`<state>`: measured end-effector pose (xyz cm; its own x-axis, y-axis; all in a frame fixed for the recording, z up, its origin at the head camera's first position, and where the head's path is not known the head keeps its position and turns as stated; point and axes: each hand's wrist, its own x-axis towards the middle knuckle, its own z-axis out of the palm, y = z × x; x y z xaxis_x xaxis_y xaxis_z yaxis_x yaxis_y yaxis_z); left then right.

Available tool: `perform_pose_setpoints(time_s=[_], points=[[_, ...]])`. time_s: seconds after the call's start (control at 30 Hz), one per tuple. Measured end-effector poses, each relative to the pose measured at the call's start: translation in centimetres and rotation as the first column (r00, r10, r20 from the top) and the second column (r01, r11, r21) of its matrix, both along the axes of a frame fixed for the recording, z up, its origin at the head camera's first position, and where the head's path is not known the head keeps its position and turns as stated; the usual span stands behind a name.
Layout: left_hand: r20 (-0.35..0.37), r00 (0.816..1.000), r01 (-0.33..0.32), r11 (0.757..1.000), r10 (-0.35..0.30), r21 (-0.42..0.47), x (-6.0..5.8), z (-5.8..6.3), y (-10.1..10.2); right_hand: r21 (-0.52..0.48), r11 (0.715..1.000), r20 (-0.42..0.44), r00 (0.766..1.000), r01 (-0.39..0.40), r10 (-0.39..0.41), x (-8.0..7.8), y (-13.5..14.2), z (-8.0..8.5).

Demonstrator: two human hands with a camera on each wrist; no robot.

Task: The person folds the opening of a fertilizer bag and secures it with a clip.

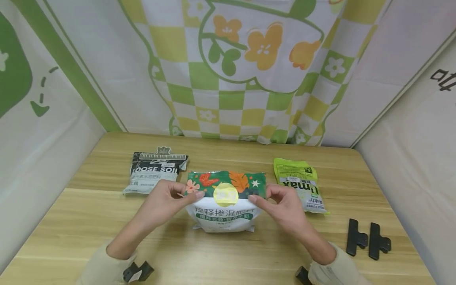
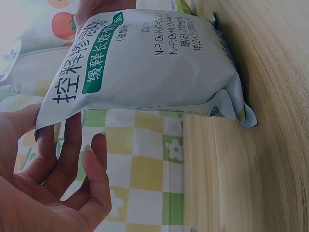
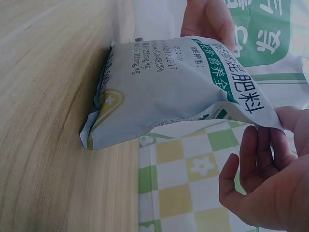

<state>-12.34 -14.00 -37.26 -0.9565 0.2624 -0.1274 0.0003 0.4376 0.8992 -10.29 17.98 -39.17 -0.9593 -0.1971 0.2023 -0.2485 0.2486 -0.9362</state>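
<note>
A white fertilizer bag (image 1: 225,221) with a green, flower-printed top band and a round yellow sticker stands upright mid-table. My left hand (image 1: 167,200) pinches its upper left corner, thumb on the front. At the upper right corner, my right hand (image 1: 286,206) pinches the same band, thumb also in front. The left wrist view has the bag's printed front (image 2: 159,63) bulging, its bottom at the wooden table; several left fingers (image 2: 72,145) lie behind the top edge. In the right wrist view, the right fingers (image 3: 246,164) curl behind the other corner.
Behind on the left lies a "Loose Soil" bag (image 1: 153,176) with a wide clip (image 1: 162,156) across its top. A lime-green bag (image 1: 301,186) lies to the right. Two black clips (image 1: 356,237) rest near the right edge. Printed curtains (image 1: 235,103) hang behind the wooden table (image 1: 107,221).
</note>
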Motion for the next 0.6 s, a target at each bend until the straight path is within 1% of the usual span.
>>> perform_pose_setpoints(time_s=[0.13,0.27,0.33,0.37,0.4,0.43,0.47,0.5,0.53,0.57,0.6], points=[[0.033,0.999,-0.012,1.0,0.013,-0.013,0.0,0.1,0.0,0.037,0.999,0.024,1.0,0.001,-0.002,-0.1,0.1,0.1],[0.027,0.999,-0.03,0.999,0.031,-0.038,-0.3,-0.1,0.3,0.125,0.992,0.096,0.995,0.027,-0.039,-0.4,0.3,0.3],[-0.005,0.999,-0.041,0.998,0.041,-0.037,-0.4,-0.2,0.4,0.145,0.989,0.127,0.99,0.041,-0.06,-0.6,0.4,0.4],[-0.033,0.998,-0.048,0.998,0.047,-0.029,-0.4,-0.4,0.4,0.152,0.987,0.129,0.989,0.051,-0.071,-0.6,0.4,0.4],[-0.069,0.996,-0.057,0.998,0.055,-0.024,-0.4,-0.5,0.4,0.146,0.988,0.113,0.991,0.051,-0.068,-0.7,0.4,0.3],[-0.111,0.992,-0.065,0.998,0.063,-0.014,-0.4,-0.7,0.5,0.149,0.988,0.074,0.996,0.048,-0.059,-0.7,0.5,0.3],[-0.179,0.982,-0.069,0.998,0.066,-0.009,-0.4,-0.9,0.5,0.163,0.986,0.021,0.999,0.044,-0.048,-0.8,0.6,0.1],[-0.256,0.964,-0.072,0.997,0.068,-0.009,-0.4,-1.1,0.6,0.183,0.982,-0.041,0.999,0.039,-0.032,-0.9,0.6,0.0],[-0.338,0.939,-0.07,0.998,0.063,-0.006,-0.4,-1.3,0.7,0.209,0.978,-0.11,0.994,0.03,-0.007,-0.9,0.7,-0.2],[-0.43,0.901,-0.056,0.998,0.051,0.001,-0.5,-1.6,0.8,0.235,0.972,-0.174,0.985,0.019,0.022,-1.0,0.8,-0.3],[-0.514,0.857,-0.043,0.999,0.036,-0.002,-0.6,-1.7,0.9,0.258,0.966,-0.225,0.973,0.002,0.058,-1.1,0.8,-0.5]])
